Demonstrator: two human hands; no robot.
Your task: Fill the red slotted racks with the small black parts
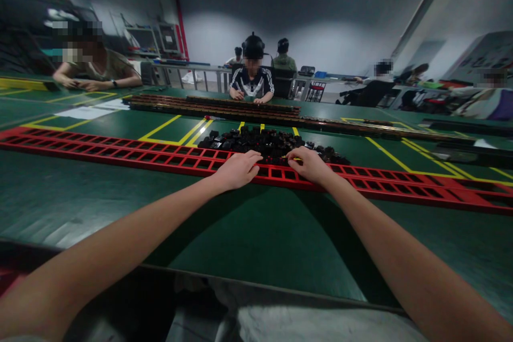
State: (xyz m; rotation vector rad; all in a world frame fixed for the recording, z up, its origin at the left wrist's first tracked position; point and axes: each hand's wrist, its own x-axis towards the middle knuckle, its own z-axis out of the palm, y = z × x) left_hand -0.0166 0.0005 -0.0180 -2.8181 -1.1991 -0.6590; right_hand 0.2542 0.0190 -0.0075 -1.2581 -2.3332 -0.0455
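A long red frame (192, 161) with two rows of rectangular openings lies across the green table in front of me. My left hand (239, 169) rests over its near middle, fingers stretched toward the right and thumb a little apart, with nothing visible in it. To the right, my right hand (308, 164) is closed in a pinch above the same frame. A thin yellow piece (295, 158) shows at its fingertips; its exact kind is too small to make out. Just beyond both hands spreads a heap of small black parts (248, 140).
Behind the heap lie stacked long dark strips (216, 108). White paper sheets (90, 111) lie at the left, and yellow tape lines mark the green tabletop (256, 235). A co-worker (251, 77) sits opposite, another person (96, 67) at the left. More dark strips (473, 154) lie at the right.
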